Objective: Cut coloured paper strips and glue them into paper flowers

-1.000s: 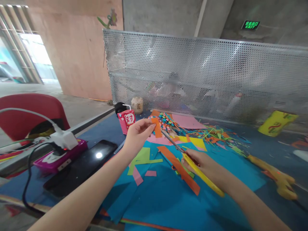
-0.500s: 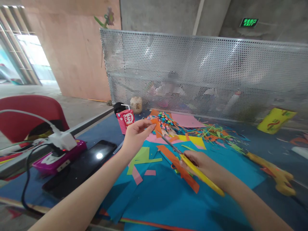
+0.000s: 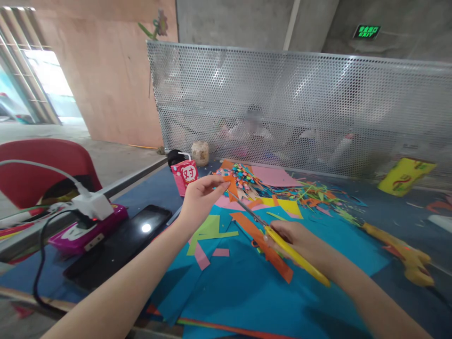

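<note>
Pinched thumb to forefinger, the person's left hand (image 3: 202,197) has a small orange piece (image 3: 231,184) of paper up above the littered table, just right of the pink drink carton (image 3: 184,177). Curled round the yellow handles, the right hand (image 3: 298,238) grips a pair of scissors (image 3: 278,239), whose blades slant up and leftward to that piece; from where I stand I cannot tell how far apart the blades are. Below them a longer orange strip (image 3: 259,242) lies aslant on a big blue sheet (image 3: 226,296), with green paper (image 3: 210,227) and pink scraps (image 3: 201,256) to its left. Behind the hands sits a bristly heap of many-coloured strips (image 3: 243,176), near the perforated metal screen (image 3: 282,94). Over on the right rests a yellow glue gun (image 3: 399,247); on the left a black phone (image 3: 120,249) lies beside a purple power block (image 3: 88,235).
</note>
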Motion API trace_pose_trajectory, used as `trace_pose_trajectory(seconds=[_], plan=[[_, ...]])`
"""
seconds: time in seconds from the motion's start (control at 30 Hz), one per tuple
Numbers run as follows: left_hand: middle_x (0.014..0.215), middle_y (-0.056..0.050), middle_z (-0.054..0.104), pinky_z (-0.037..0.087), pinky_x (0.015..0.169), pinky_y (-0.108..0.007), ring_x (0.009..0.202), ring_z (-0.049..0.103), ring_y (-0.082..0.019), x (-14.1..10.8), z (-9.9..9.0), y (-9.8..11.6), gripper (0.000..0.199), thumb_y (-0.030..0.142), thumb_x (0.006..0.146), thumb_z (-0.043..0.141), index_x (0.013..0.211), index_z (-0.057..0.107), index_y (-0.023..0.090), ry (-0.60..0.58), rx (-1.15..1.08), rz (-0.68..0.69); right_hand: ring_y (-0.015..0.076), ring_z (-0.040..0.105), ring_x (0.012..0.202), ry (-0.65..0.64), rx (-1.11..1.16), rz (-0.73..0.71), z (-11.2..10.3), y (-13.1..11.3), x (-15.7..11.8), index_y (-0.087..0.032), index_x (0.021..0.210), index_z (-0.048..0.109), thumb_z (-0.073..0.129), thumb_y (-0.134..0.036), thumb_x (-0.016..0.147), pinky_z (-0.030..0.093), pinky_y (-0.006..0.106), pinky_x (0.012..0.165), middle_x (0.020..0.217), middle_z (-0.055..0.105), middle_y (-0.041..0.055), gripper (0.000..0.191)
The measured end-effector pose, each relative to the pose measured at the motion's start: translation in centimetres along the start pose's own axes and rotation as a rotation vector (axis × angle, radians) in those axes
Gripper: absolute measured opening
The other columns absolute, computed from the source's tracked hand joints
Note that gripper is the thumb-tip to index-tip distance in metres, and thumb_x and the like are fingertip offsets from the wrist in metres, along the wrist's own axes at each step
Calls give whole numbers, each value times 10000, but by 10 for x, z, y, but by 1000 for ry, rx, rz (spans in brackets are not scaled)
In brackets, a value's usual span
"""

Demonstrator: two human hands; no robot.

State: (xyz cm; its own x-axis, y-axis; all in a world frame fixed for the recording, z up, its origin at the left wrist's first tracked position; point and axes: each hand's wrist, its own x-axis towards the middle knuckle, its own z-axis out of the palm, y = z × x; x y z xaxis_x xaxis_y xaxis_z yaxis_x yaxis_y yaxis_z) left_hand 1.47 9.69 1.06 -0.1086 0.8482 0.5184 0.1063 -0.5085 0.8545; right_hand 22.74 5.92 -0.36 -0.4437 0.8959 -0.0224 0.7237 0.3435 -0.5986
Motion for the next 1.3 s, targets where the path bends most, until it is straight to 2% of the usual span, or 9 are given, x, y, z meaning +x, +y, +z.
trace_pose_trajectory(seconds=[0.13, 0.33, 0.63, 0.83, 1.0, 1.3], plan=[[748, -18, 635, 463, 612, -228, 676, 567, -116, 0, 0, 0, 110, 266, 638, 605, 696, 612, 173, 12, -2, -12, 69, 250, 472, 1, 46, -14, 1, 1, 0, -181, 554, 333, 411, -514, 739, 218, 200, 416, 520, 271, -56, 389], [747, -22, 636, 458, 598, -224, 666, 563, -117, 0, 1, 2, 112, 266, 642, 601, 703, 619, 173, 17, 1, -27, 67, 248, 464, -2, 75, 0, 2, 0, 0, -184, 550, 320, 413, -513, 738, 211, 206, 417, 517, 254, -58, 389], [639, 13, 575, 407, 532, -180, 558, 487, -68, 3, -2, 3, 101, 250, 636, 610, 679, 607, 158, 112, -34, -78, 72, 355, 470, -29, 80, 38, -6, -9, -4, -184, 621, 401, 377, -488, 770, 273, 199, 416, 575, 397, -34, 340], [618, 22, 572, 393, 514, -174, 527, 461, -57, 1, 0, 3, 92, 245, 627, 620, 673, 609, 166, 55, -45, -82, 60, 354, 436, -53, 105, 40, -7, -14, -4, -175, 643, 425, 394, -432, 780, 277, 195, 392, 562, 427, -32, 293], [655, 6, 594, 399, 515, -192, 546, 481, -73, 0, 2, 2, 93, 257, 635, 607, 673, 612, 172, 31, 24, -69, 61, 349, 438, -41, 91, 8, -4, -10, -5, -180, 616, 402, 392, -481, 773, 255, 189, 376, 534, 395, -39, 340], [689, -10, 621, 416, 523, -203, 577, 518, -89, 0, 3, 2, 92, 253, 628, 608, 672, 618, 173, 28, 19, -71, 55, 322, 416, -44, 73, 18, -2, -5, -4, -185, 599, 377, 387, -514, 762, 214, 194, 363, 514, 380, -45, 367]])
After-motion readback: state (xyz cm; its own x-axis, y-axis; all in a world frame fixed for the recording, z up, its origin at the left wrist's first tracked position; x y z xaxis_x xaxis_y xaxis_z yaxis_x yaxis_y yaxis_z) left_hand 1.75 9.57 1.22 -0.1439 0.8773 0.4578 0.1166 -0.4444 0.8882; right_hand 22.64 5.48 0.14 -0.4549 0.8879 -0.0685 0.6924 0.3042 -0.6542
